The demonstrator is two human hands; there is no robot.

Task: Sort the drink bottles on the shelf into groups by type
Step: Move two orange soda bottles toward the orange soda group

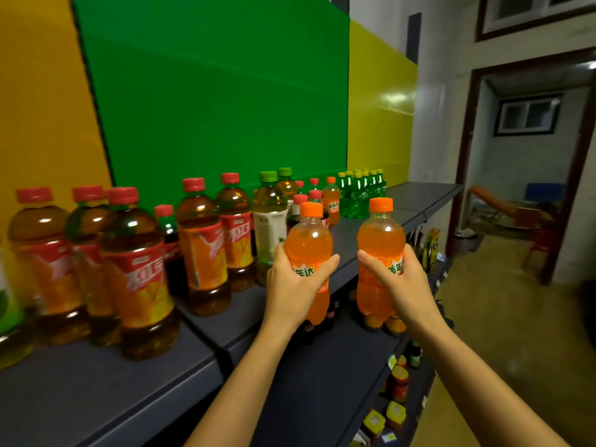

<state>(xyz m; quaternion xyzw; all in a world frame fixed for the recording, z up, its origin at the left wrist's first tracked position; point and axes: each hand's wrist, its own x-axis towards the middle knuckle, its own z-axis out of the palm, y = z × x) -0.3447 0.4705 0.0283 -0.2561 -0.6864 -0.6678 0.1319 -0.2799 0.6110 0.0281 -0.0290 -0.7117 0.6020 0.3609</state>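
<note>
My left hand (295,287) grips an orange soda bottle (309,240) with an orange cap, held in front of the shelf edge. My right hand (398,282) grips a second orange soda bottle (380,233) beside it, out past the shelf edge. On the dark shelf (96,388) stand several red-capped brown tea bottles (138,272) at the left. Behind my left hand are two green-capped pale tea bottles (269,221) and small red-capped dark cola bottles (300,204). Further back stand another orange soda bottle (332,200) and a cluster of green soda bottles (359,193).
Yellow and green panels (209,91) back the shelf. Lower shelves (400,382) at the right hold jars and small packets. The far end of the shelf (422,193) is bare. A doorway (522,162) opens at the right onto a room with furniture.
</note>
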